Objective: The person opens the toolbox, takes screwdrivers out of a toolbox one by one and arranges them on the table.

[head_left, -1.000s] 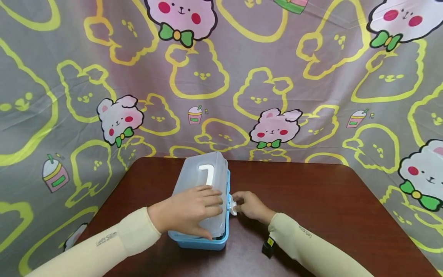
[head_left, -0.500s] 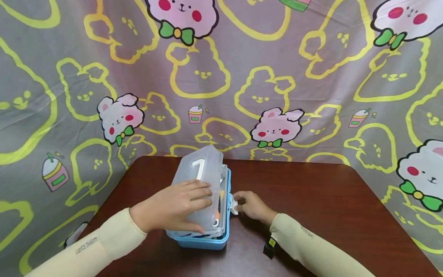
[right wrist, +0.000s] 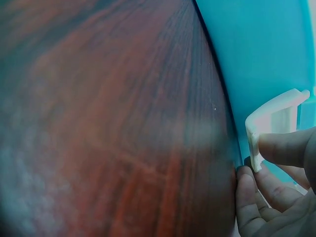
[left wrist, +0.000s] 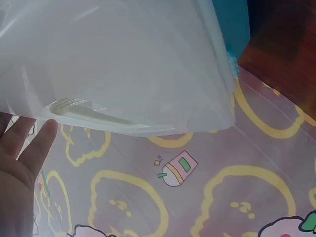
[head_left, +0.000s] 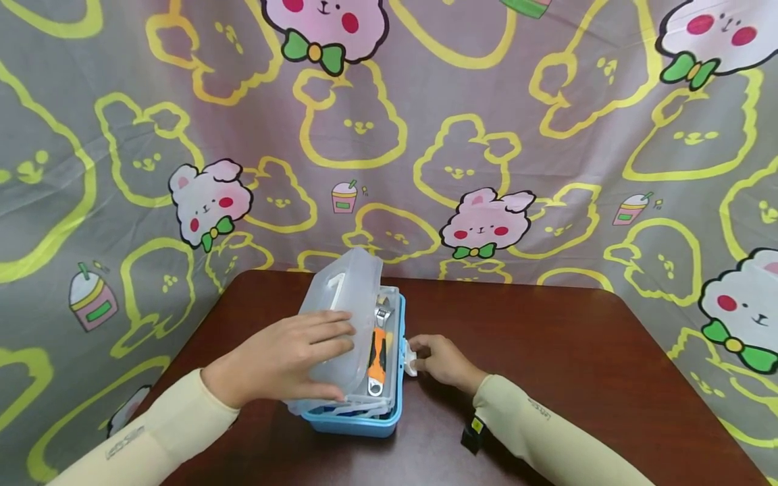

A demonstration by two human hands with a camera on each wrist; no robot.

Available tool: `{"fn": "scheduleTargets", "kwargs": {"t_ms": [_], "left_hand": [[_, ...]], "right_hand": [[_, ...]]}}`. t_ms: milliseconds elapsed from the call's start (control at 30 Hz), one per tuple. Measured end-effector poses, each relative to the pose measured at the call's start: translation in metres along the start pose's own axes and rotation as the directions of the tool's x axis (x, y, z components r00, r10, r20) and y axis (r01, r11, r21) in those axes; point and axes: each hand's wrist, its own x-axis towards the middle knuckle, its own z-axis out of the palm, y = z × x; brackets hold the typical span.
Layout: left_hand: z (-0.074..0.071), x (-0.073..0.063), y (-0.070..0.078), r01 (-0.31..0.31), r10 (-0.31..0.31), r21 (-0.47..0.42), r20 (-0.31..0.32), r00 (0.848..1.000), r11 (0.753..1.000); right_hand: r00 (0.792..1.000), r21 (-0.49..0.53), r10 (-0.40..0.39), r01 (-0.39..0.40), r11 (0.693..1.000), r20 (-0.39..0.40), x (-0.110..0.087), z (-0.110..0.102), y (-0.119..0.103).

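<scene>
A blue toolbox (head_left: 352,425) stands on the table with its clear lid (head_left: 363,277) tilted up to the left. My left hand (head_left: 282,358) touches the lid with its fingers fairly straight; in the left wrist view, fingers (left wrist: 29,153) lie by the lid's edge near the white carrying handle (left wrist: 94,112). On the toolbox's right side, my right hand (head_left: 448,362) pinches the white latch (head_left: 409,359) between thumb and fingers, as the right wrist view confirms. Inside, an adjustable wrench (head_left: 377,358) with an orange and black grip lies in the upper tray (head_left: 392,297). The lid hides the tray's left part.
The dark red wooden table (head_left: 516,324) extends to both sides of the toolbox. A grey curtain (head_left: 401,182) with cartoon rabbits hangs behind and around it. A small black device (head_left: 471,435) hangs at the right sleeve.
My left hand has moved left, tilting the lid up from nearly closed and uncovering the adjustable wrench in the tray. My right hand has stayed on the latch.
</scene>
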Motion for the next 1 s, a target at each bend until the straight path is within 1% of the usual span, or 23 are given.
{"fn": "scheduleTargets", "kwargs": {"t_ms": [167,267,333,433,533,600,700,800,867,933,1000], "left_hand": [[-0.004,-0.009,0.000,0.032,-0.033,-0.005,-0.028,0.999,0.999],[-0.007,-0.016,0.000,0.071,-0.071,0.009,-0.047,0.996,0.997],[-0.009,-0.022,0.000,0.105,-0.104,0.006,-0.063,0.993,0.994],[-0.013,-0.031,-0.001,0.149,-0.149,-0.007,-0.107,0.983,0.989],[-0.016,-0.040,-0.003,0.165,-0.164,-0.006,-0.160,0.973,0.986],[-0.018,-0.045,-0.003,0.174,-0.169,0.012,-0.185,0.968,0.985],[-0.023,-0.053,-0.002,0.201,-0.190,0.041,-0.190,0.963,0.979],[-0.027,-0.060,-0.001,0.257,-0.242,0.070,-0.175,0.954,0.964],[-0.029,-0.065,-0.001,0.287,-0.270,0.080,-0.176,0.947,0.954],[-0.029,-0.070,0.000,0.309,-0.287,0.092,-0.197,0.937,0.946],[-0.029,-0.073,0.003,0.339,-0.308,0.115,-0.228,0.924,0.934]], "right_hand": [[1.000,0.014,-0.030,0.030,0.999,0.004,-0.002,0.004,0.002],[0.999,0.009,-0.043,0.043,0.999,0.007,-0.002,0.004,0.002],[0.999,0.012,-0.037,0.037,0.999,0.007,-0.001,0.003,0.002],[0.999,0.013,-0.036,0.036,0.999,0.004,-0.001,0.002,0.001],[0.999,0.006,-0.038,0.038,0.999,-0.003,-0.001,0.001,0.000],[0.999,-0.004,-0.049,0.049,0.999,-0.005,-0.001,0.000,0.000],[0.999,-0.002,-0.051,0.051,0.999,-0.007,-0.001,0.001,0.001],[0.999,0.005,-0.046,0.046,0.999,-0.006,-0.001,0.001,0.002],[0.999,0.005,-0.049,0.049,0.999,-0.004,0.000,0.001,0.002],[0.999,0.003,-0.050,0.050,0.999,0.000,0.000,0.001,0.003],[0.999,-0.002,-0.047,0.047,0.999,0.001,0.000,0.000,0.003]]}}
